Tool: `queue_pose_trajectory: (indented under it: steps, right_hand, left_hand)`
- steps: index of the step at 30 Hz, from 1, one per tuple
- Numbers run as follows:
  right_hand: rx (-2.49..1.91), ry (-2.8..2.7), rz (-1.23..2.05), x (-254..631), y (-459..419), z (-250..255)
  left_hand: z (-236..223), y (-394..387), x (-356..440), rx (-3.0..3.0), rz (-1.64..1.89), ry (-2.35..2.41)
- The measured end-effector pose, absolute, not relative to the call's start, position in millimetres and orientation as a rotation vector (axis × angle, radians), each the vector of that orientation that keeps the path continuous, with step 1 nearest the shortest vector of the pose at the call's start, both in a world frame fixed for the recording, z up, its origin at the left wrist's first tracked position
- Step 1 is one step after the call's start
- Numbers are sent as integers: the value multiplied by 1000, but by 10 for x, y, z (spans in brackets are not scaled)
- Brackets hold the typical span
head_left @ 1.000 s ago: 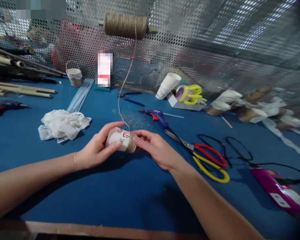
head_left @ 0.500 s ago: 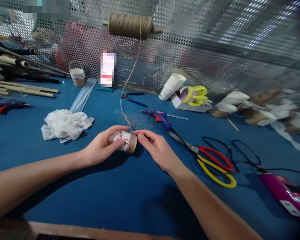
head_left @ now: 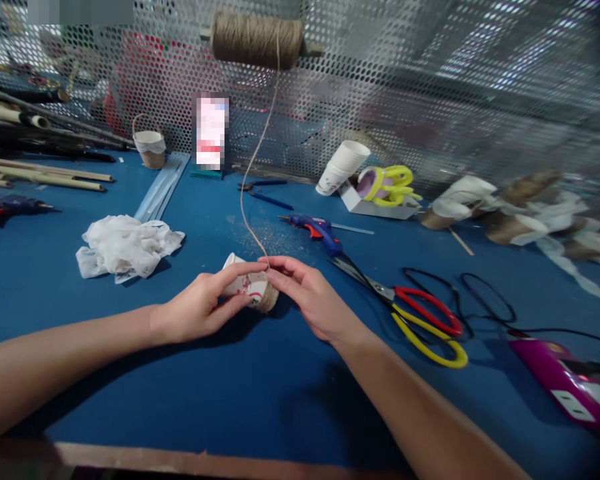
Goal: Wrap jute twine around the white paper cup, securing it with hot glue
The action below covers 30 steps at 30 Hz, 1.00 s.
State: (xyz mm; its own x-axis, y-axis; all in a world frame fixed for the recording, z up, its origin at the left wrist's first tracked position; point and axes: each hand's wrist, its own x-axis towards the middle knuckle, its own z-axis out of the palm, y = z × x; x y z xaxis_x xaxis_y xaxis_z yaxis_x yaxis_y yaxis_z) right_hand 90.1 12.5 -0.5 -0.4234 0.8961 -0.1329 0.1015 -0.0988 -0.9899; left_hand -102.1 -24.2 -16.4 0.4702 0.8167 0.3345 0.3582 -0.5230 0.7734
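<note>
A white paper cup [head_left: 246,285] with a red and black print lies on its side just above the blue table. My left hand [head_left: 207,303] is closed round it, thumb in front and fingers over the top. Brown twine [head_left: 269,298] is wound about the cup's right-hand end. From there a single strand rises to the large spool [head_left: 257,40] on the mesh wall. My right hand [head_left: 305,291] is at that wound end, with thumb and forefinger pinched on the twine where it meets the cup.
Behind the hands are pliers [head_left: 267,193] and a blue glue gun [head_left: 316,230]. Large scissors [head_left: 405,307] and a purple power strip [head_left: 563,383] lie to the right. White lace [head_left: 127,247], a small twine-covered basket [head_left: 151,150] and another glue gun [head_left: 10,207] are on the left.
The cup has turned a little, so that its white open end shows more. My right hand has moved left against the cup, with its fingertips now at the strand.
</note>
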Motion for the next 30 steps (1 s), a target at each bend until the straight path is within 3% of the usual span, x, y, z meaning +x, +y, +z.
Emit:
queue_pose_trajectory:
  steps: [15, 30]
  right_hand:
    - [-1167, -1494, 1596, 862, 94, -21]
    - [-1127, -1532, 1606, 895, 113, 9]
  left_hand:
    - [-156, -210, -978, 1586, 967, 975]
    - [-119, -268, -1004, 1810, 936, 899]
